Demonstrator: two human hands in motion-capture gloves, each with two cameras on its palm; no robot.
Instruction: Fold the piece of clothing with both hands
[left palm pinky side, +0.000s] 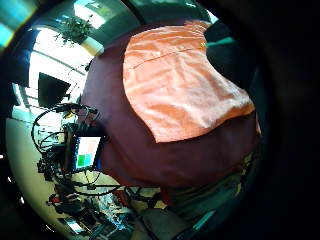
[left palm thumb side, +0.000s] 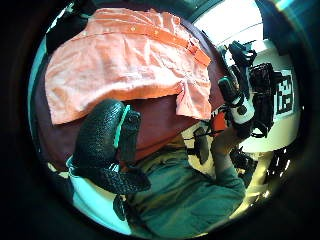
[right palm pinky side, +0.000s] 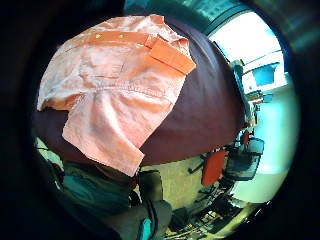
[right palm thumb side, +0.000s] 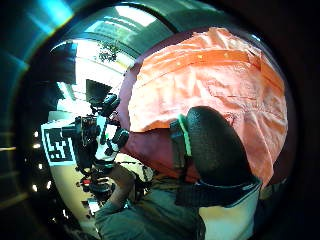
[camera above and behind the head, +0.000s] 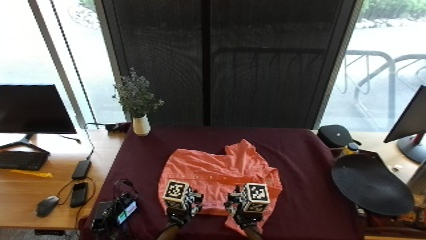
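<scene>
From above, one crumpled orange button-up shirt lay near the middle of the dark maroon cloth-covered table, its collar toward twelve o'clock and a sleeve trailing to five o'clock at the near edge. The black-gloved left hand and black-gloved right hand, two in all, hung side by side over the hem at six o'clock, probably lined up for a paired grab at the near edge. Whether they touched the fabric, and how their fingers were set, could not be told here. One white vase with a leafy sprig stood at the table's eleven o'clock corner.

The left little-finger view showed the shirt spread flat on the table, well off the palm, with no fingers in sight.

The left thumb view caught one gloved digit extended over bare tablecloth just short of the hem, pinching nothing.

The right little-finger view showed the sleeve draped to the table edge, unheld.

The right thumb view had one digit hanging relaxed above the shirt, gripping nothing; I judged folding not yet begun
</scene>
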